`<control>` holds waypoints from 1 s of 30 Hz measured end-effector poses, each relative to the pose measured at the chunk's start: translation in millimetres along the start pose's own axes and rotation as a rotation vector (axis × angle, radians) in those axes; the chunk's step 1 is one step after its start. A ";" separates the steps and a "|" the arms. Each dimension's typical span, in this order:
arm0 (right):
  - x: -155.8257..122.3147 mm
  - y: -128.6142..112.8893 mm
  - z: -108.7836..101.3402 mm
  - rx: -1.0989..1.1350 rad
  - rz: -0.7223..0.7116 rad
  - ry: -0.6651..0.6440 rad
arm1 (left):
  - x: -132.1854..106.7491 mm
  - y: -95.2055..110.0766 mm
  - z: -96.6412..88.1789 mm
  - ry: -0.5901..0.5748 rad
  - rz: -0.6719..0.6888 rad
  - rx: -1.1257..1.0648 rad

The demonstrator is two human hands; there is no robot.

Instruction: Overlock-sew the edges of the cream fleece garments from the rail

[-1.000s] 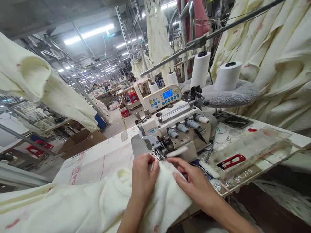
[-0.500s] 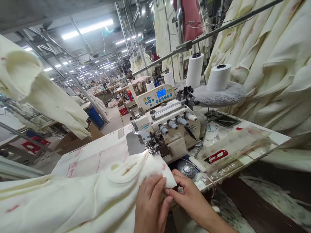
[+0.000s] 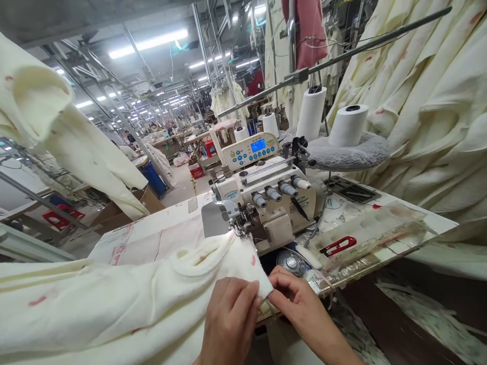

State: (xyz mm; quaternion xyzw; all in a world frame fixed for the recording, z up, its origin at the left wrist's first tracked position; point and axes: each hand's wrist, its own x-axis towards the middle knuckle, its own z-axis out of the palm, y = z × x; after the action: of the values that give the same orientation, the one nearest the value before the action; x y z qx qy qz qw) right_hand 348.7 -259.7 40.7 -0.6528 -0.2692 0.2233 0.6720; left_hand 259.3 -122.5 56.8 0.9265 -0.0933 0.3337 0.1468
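Observation:
A cream fleece garment (image 3: 144,299) with small red marks spreads over the left of the machine table. Part of its edge lies at the presser foot of a white overlock sewing machine (image 3: 272,203). My left hand (image 3: 232,314) grips the near edge of the fleece, fingers bent over the top and thumb hidden. Just to its right, my right hand (image 3: 294,294) pinches the corner of the same edge between thumb and fingers. Both hands are close together, in front of and below the needle area.
Red thread snips (image 3: 340,246) lie on a plastic tray (image 3: 375,235) at the right. White thread cones (image 3: 349,125) stand behind the machine, one on a grey fluffy pad (image 3: 346,152). Cream garments (image 3: 429,111) hang at the right, another cream garment (image 3: 95,152) at the left.
My hands have moved slightly left, still holding the fleece edge. The edge between the machine and my hands looks straighter. The whole view has shifted a little.

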 end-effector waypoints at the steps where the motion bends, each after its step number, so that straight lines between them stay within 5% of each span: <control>1: -0.6 -0.4 -0.1 0.010 0.009 -0.002 | 0.6 0.6 1.2 0.027 0.061 0.050; 5: -4.0 1.7 -4.1 -0.090 -0.101 0.005 | 8.0 0.5 2.2 0.145 0.206 0.186; 9: -0.1 6.8 -11.7 -0.492 -0.577 0.188 | 13.3 4.1 2.6 0.199 0.228 0.191; 13: 9.7 8.0 -13.9 -0.687 -0.883 0.155 | 23.4 5.1 -2.4 0.128 0.179 0.136; 20: 13.3 16.7 -18.0 -0.715 -0.974 0.201 | 64.4 -54.6 -8.8 -0.131 -0.444 0.212; 30: 40.8 11.0 -21.3 -0.732 -0.939 0.267 | 83.2 -95.6 6.9 -0.159 -0.516 0.207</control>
State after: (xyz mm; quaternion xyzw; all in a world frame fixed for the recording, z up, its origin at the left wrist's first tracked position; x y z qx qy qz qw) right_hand 394.0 -248.7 32.6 -0.6751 -0.5009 -0.2877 0.4587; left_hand 352.5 -41.3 85.4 0.9530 0.1689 0.2192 0.1236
